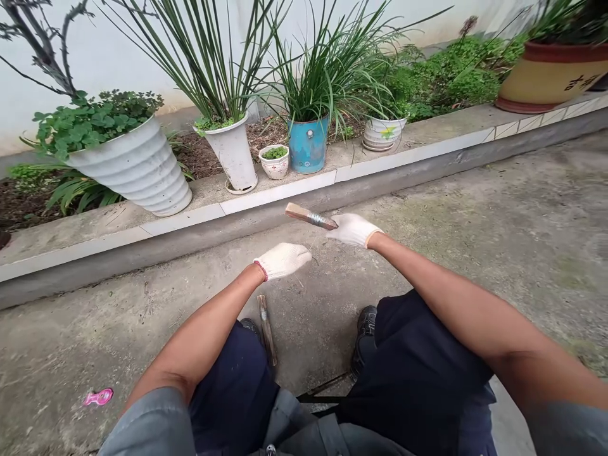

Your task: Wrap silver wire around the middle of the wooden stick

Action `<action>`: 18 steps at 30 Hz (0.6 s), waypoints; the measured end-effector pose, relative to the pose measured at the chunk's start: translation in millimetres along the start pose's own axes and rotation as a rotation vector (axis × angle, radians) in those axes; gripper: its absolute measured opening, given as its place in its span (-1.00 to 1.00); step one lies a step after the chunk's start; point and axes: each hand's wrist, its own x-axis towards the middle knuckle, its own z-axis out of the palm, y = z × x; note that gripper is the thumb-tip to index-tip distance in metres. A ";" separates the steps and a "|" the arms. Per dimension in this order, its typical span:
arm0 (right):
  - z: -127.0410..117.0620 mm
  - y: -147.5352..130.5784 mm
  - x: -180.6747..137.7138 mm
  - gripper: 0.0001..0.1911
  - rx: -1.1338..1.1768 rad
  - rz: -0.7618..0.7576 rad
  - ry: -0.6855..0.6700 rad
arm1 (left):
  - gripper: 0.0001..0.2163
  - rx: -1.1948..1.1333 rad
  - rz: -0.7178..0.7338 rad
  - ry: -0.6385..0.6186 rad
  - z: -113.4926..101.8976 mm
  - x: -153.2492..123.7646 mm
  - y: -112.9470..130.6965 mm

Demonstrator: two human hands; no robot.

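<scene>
Grey sleeves (pixel 152 421) fill the lower left and lower right corners, with dark trousers (pixel 422 373) between them at the bottom of the frame. Dark shoes (pixel 367 322) show past the knees, on bare concrete (pixel 494 234).

At the centre, the right hand (pixel 352 229), in a white glove, is clamped on one end of a stick (pixel 298 212). The stick points to the left, clear of the ground, with wire (pixel 316 218) wound round it near the grip. Just below and to the left, the left hand (pixel 284 260) wears a white glove with a red cuff. Its fingers lie together, and a thin strand shows at their tips; whether they are closed on it, I cannot tell. The two hands are near each other but apart.

A second stick (pixel 267 335), also bound near its upper end, lies on the concrete below the left hand, beside the shoe on that side. Something pink (pixel 99 397) lies at lower left.

Across the upper half runs a ledge (pixel 280 197) bearing potted plants: a ribbed pot (pixel 140 168) at upper left, a blue pot (pixel 308 149) near the middle, a yellow pot (pixel 546 76) at upper right.
</scene>
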 end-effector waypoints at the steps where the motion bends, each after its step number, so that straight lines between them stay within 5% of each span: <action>1: 1.1 3.6 3.9 -0.74 -0.115 0.024 0.014 | -0.61 0.019 0.014 -0.025 0.7 -0.3 0.4; 5: 10.0 6.2 5.5 -0.70 -0.482 0.054 -0.207 | -0.65 0.078 0.049 -0.080 2.4 -1.4 -1.4; 9: 25.5 -6.4 -9.4 -0.78 -0.622 -0.155 -0.513 | -0.65 0.122 0.067 -0.049 -2.8 -1.6 -7.6; 14: 34.2 -12.7 -24.0 -0.82 -0.351 -0.449 -0.716 | -0.66 0.041 -0.006 -0.027 -14.1 -5.5 -11.9; 18: 18.8 -16.1 -33.0 -0.71 -0.022 -0.418 -0.741 | -0.64 -0.036 -0.035 -0.064 -14.0 -6.0 -10.8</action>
